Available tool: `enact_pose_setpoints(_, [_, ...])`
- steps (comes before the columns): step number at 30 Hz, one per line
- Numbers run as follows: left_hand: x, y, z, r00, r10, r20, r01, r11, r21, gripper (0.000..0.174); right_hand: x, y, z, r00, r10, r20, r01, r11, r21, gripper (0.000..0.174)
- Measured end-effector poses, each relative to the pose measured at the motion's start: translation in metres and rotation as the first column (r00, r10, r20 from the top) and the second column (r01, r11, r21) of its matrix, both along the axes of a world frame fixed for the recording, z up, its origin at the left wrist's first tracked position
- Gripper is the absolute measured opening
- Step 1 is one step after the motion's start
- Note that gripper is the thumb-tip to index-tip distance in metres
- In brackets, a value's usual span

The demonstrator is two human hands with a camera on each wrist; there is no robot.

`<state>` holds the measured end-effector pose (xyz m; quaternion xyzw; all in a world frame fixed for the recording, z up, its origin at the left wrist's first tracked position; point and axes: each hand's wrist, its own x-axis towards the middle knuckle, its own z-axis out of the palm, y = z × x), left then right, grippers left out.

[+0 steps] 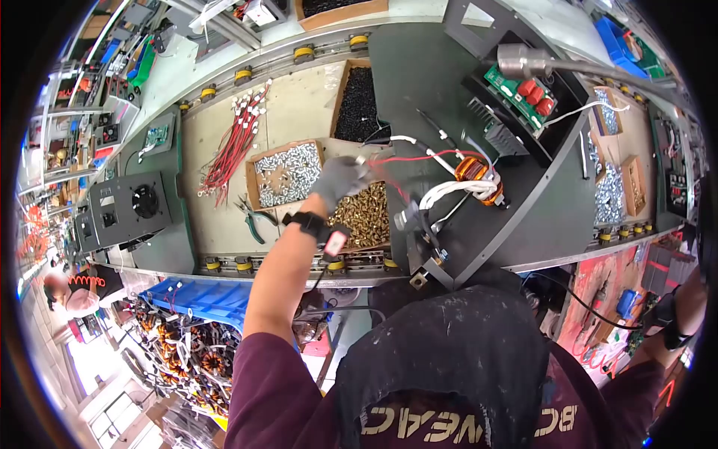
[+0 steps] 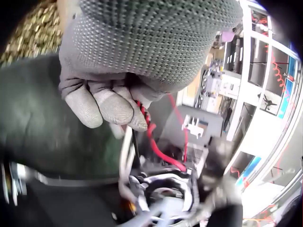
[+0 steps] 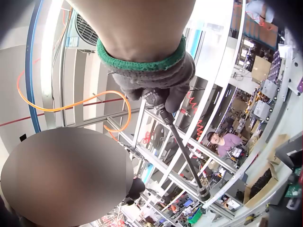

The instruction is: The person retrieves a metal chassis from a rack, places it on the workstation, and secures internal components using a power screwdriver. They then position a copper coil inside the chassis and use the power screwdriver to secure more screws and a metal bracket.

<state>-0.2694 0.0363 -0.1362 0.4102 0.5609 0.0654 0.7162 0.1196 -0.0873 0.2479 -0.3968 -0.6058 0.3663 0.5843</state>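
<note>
My gloved left hand (image 1: 340, 183) is raised over the brass fasteners (image 1: 363, 217), its fingers curled. In the left wrist view they pinch a red wire (image 2: 158, 150) that runs down to a blurred ring-shaped part. The head view shows an orange-wound coil (image 1: 479, 179) with thick white leads inside the dark metal housing (image 1: 516, 202). My gloved right hand (image 3: 156, 82) grips a socket driver with a long shaft (image 3: 184, 153), held up at the right. Its socket (image 1: 520, 61) overlaps the green circuit board (image 1: 516, 97) in the head view. The palm hides the driver's handle.
A box of silver screws (image 1: 288, 173), a box of black parts (image 1: 357, 105), a bundle of red wires (image 1: 235, 142) and pliers (image 1: 258, 223) lie left of the housing. A fan unit (image 1: 123, 209) stands farther left. Roller rails (image 1: 303, 54) edge the bench.
</note>
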Motion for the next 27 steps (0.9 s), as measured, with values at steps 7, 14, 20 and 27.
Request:
enact_pose_setpoints(7, [-0.041,-0.064,0.073,0.982,-0.188,0.033,0.17,0.941,0.292,0.027,0.011,-0.012,-0.078,0.916,0.076,-0.394,-0.089,0.996,-0.015,0.052])
enact_pose_setpoints(14, [0.022,-0.113,0.091,0.878,-0.207,0.431,0.229,0.973,0.001,0.035,0.021,-0.011,-0.149,0.789,-0.024,-0.613,-0.125,0.972,-0.198,0.052])
enact_pose_setpoints(20, [0.047,-0.112,0.068,0.861,-0.156,0.484,0.265,0.95,-0.166,0.034,0.03,-0.008,-0.174,0.698,-0.044,-0.715,-0.232,0.931,-0.283,0.037])
enact_pose_setpoints(27, [0.061,-0.115,0.078,0.873,0.007,0.488,0.147,0.949,-0.278,0.025,0.055,-0.009,-0.195,0.658,-0.292,-0.694,-0.114,0.873,-0.474,0.035])
